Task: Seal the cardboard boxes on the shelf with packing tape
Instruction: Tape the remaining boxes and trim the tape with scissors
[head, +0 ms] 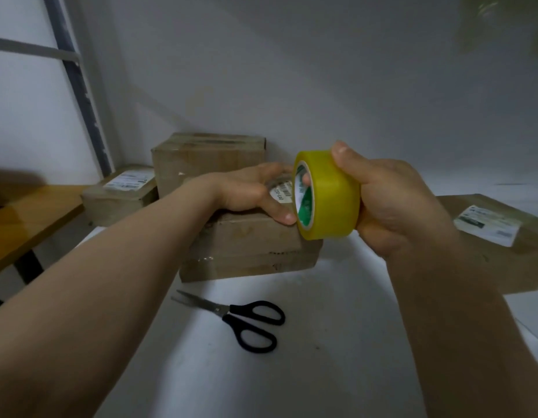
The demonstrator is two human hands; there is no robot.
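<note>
My right hand (391, 203) grips a yellow roll of packing tape (328, 194), thumb over its rim and fingers through the core, held upright at the right end of a flat cardboard box (249, 248). My left hand (249, 191) lies on that box's top with fingers spread, pressing beside a white label next to the roll. Whether a strip of tape runs from the roll to the box is too unclear to tell.
Black-handled scissors (246, 321) lie on the white shelf (322, 342) in front of the box. A taller box (207, 158) and a low labelled box (120, 194) stand behind left; another labelled box (503, 236) lies right. A wooden ledge (23, 224) is far left.
</note>
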